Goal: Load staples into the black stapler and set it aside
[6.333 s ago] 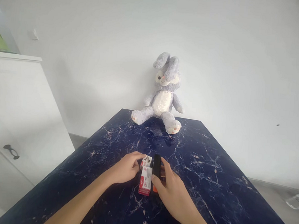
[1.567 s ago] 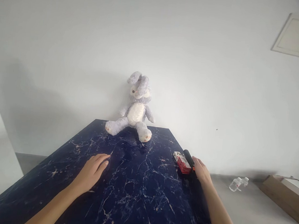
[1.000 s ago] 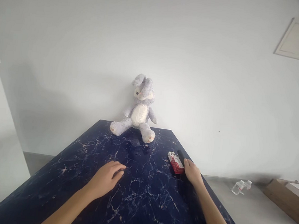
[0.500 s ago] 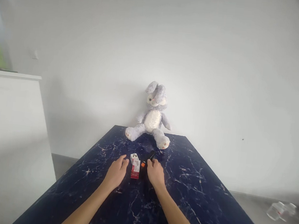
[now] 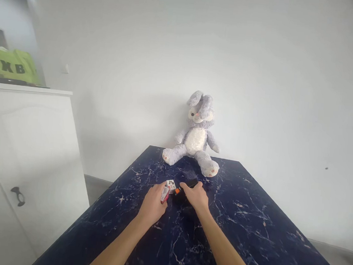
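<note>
My left hand (image 5: 153, 203) is closed around a small red and white box (image 5: 164, 195), which is tilted and partly covered by the fingers. Just beyond it lies a second small white box (image 5: 170, 185) with a dark picture on it. My right hand (image 5: 197, 196) grips a black object (image 5: 190, 183) whose kind I cannot make out, thumb on the near side. A small orange piece (image 5: 177, 190) shows between the white box and my right thumb; whether it is joined to the black object I cannot tell.
A grey plush rabbit (image 5: 195, 140) sits at the far end of the dark blue marbled table (image 5: 233, 221), against the wall. On the left stands a white cabinet (image 5: 39, 136) with a dark handle and a lime green bag (image 5: 12, 66) on top.
My left hand has moved onto the red and white box and taken hold of it. My right hand has spread over the black object. The view has swung left.
</note>
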A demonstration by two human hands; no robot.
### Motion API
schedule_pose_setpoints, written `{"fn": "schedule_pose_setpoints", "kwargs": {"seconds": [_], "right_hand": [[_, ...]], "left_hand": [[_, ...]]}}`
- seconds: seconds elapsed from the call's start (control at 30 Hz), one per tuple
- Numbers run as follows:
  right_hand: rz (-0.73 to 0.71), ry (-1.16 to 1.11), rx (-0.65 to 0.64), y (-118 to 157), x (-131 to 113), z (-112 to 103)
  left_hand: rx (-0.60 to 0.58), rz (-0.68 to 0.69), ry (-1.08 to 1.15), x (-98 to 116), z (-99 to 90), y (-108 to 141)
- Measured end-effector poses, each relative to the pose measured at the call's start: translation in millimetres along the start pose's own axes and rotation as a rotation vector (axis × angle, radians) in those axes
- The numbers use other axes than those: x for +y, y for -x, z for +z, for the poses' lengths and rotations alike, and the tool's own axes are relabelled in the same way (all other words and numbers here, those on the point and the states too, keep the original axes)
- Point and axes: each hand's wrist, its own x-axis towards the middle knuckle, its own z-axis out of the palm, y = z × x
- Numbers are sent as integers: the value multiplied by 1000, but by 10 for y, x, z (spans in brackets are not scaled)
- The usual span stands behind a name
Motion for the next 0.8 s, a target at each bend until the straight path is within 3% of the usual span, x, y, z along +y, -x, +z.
{"fn": "schedule_pose_setpoints", "kwargs": {"seconds": [0.33,0.57,0.67,0.8], "right_hand": [[-12,-280,-271,-195,-424,286],[-115,-424,-443,-94,-737,709],[-163,-479,-455,-5,-817,888],[-226,-474,-412,53,-827,1004]], "left_hand": [[119,-131,-79,-324,-178,-127],[148,-212,-122,-601,-417,-194],[126,-241,-119,-713,-549,-179],[3,-226,-67,-804,-739,-132]]}}
